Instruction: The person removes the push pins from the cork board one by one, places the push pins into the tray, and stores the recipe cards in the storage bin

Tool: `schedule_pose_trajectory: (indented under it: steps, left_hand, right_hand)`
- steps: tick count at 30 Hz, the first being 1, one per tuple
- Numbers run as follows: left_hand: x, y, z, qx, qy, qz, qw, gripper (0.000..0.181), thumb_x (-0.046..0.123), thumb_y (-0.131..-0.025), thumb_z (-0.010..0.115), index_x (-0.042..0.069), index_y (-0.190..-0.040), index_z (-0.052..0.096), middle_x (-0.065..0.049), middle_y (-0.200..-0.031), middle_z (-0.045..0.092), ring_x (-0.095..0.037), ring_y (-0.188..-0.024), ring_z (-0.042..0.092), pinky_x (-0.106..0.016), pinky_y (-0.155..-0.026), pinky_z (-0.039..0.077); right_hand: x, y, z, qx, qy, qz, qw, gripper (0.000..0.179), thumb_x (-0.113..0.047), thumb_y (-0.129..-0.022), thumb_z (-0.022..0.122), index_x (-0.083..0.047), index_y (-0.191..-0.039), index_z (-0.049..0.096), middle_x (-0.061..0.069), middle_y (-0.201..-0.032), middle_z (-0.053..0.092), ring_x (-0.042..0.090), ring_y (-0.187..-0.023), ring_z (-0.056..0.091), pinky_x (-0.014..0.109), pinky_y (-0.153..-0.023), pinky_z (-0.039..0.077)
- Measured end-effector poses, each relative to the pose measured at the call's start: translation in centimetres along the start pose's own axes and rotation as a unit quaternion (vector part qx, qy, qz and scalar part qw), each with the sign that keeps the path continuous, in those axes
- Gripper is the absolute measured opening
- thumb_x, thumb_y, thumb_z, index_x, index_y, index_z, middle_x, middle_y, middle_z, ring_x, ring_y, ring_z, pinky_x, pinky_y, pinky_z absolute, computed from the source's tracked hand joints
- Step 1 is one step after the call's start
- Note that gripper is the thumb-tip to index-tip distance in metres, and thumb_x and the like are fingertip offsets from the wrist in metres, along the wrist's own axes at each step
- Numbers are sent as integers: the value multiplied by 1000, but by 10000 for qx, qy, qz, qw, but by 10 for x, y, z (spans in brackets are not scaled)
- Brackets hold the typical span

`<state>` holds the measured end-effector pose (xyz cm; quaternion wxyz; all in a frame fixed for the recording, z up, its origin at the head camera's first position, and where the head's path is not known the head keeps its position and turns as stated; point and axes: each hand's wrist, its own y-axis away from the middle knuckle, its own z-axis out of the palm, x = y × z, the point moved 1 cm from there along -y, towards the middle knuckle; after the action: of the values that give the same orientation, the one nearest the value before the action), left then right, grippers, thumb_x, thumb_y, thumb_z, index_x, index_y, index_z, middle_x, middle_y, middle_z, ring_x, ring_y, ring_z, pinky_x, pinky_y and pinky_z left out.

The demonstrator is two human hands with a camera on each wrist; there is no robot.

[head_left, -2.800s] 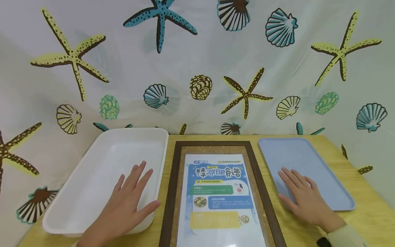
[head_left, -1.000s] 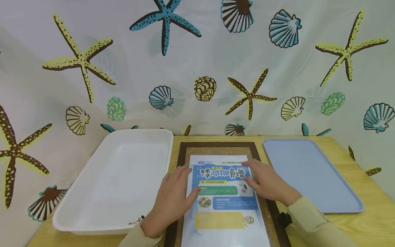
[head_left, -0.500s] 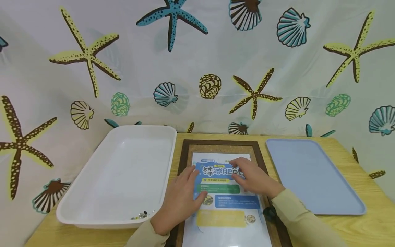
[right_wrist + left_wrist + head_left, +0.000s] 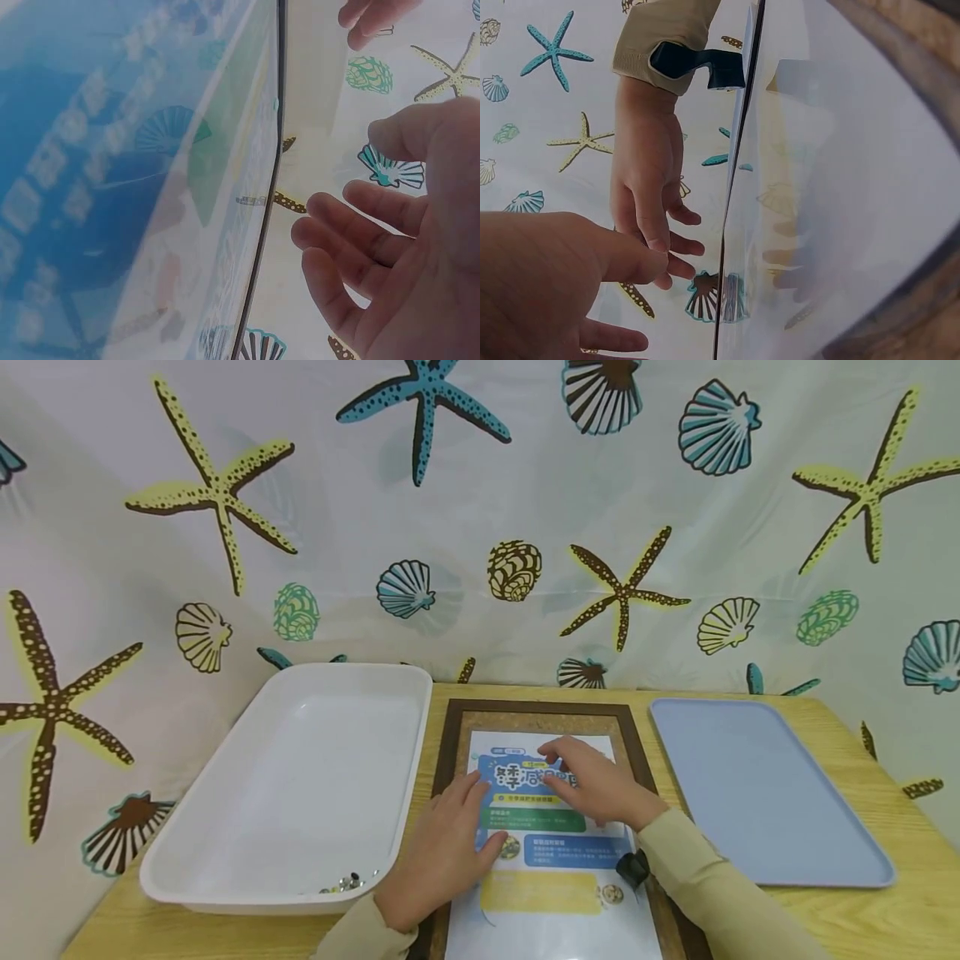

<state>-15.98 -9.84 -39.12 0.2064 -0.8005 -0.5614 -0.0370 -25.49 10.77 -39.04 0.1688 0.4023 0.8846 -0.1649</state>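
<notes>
A printed poster (image 4: 540,892) with blue, green and yellow blocks lies in a dark wooden frame (image 4: 540,704) with a cork-like backing. My left hand (image 4: 442,843) is over the poster's left edge, fingers spread and holding nothing. Over the upper part of the poster is my right hand (image 4: 603,785), its fingers loosely bent around nothing. In the right wrist view a gap separates the right hand (image 4: 390,247) from the glossy, reflecting sheet (image 4: 112,165). The left wrist view shows the left hand (image 4: 547,277) close by, with the right hand (image 4: 649,165) behind it.
A deep white tray (image 4: 300,777) stands to the left, with several small shiny pieces (image 4: 350,882) at its near right corner. On the right lies a shallow blue tray (image 4: 765,793). A patterned curtain (image 4: 465,510) hangs behind the wooden table (image 4: 840,910).
Both hands have come inward from over the two trays to over the poster. In the last half second the right hand has shifted slightly left. The head view has turned slightly.
</notes>
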Motion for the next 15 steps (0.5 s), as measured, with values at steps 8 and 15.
schedule_pose_trajectory:
  steps: [8, 15]
  left_hand:
    - [-3, 0, 5, -322, 215, -159, 9991, 70, 34, -83, 73, -5, -135, 46, -22, -140, 46, -38, -130, 46, -55, -101, 43]
    - [-5, 0, 9, -494, 435, -269, 9975, 70, 35, -86, 69, -6, -137, 44, -23, -143, 44, -38, -133, 43, -54, -102, 42]
  right_hand:
    - [-6, -22, 9, -96, 12, -93, 9999, 37, -18, -95, 59, 0, -127, 53, 11, -113, 61, 23, -100, 60, 39, -88, 51]
    - [-8, -40, 13, -226, -132, -133, 9996, 34, -17, -96, 58, 0, -125, 55, 10, -106, 63, 18, -91, 60, 38, -83, 51]
